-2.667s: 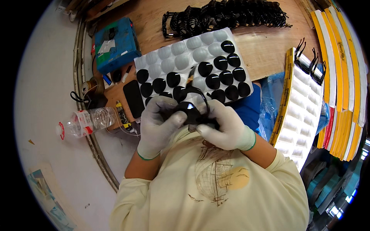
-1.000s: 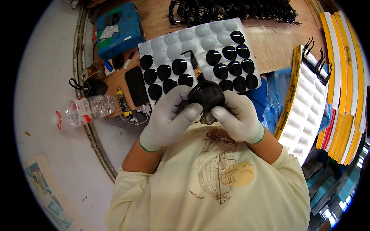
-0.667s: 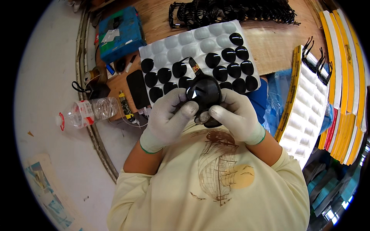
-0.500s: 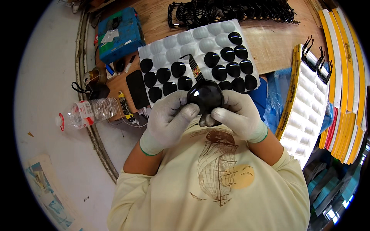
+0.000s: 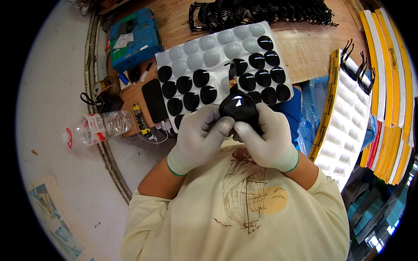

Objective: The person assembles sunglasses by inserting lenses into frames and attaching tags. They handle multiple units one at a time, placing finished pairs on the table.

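One clear bottle [image 5: 99,127] lies at nine o'clock. The gloved left hand's [image 5: 199,135] grip is clamped on black sunglasses [image 5: 238,108] at the centre, one temple [image 5: 233,81] pointing toward the lens tray [image 5: 211,58] at twelve o'clock; the right hand [image 5: 271,137] clamps its grip on their other side. A white tray [image 5: 337,148] lies at three o'clock.

Glossy black sunglasses [image 5: 239,108] point one patterned temple [image 5: 233,81] forward.

nothing properly legible tbh, red-and-white label [image 5: 94,123] on the clear plastic bottle [image 5: 120,122], tiny dark print [image 5: 323,119] along the white tray [image 5: 346,124]'s yellow edge [image 5: 332,85], too small
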The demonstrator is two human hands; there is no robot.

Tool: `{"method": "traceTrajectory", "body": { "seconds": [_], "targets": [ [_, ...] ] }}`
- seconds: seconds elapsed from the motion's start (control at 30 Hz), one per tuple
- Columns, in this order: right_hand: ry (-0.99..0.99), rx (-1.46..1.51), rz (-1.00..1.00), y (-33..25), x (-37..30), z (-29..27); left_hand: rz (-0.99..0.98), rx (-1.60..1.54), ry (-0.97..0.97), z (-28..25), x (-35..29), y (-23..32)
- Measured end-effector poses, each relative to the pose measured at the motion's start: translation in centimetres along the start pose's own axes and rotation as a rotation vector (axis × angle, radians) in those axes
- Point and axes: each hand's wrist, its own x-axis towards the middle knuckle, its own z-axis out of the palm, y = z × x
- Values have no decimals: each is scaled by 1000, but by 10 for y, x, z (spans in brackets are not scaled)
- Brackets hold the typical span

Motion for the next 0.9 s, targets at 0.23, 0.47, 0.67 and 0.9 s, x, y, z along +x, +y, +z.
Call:
{"method": "traceTrajectory", "body": {
  "seconds": [0.23,0.47,0.67,0.9],
  "targets": [
    [-5,-318,-200,-6,-6,-4,73,-80,-26,-1,-2,-7],
    [-209,258,47,-10,5,-11,25,-91,66,-12,-2,6],
    [-283,490,102,-2,7,-15,33,29,67,-14,-3,18],
    [-418,527,123,2,17,-27,145,74,3,-16,0,34]
  ]
}}
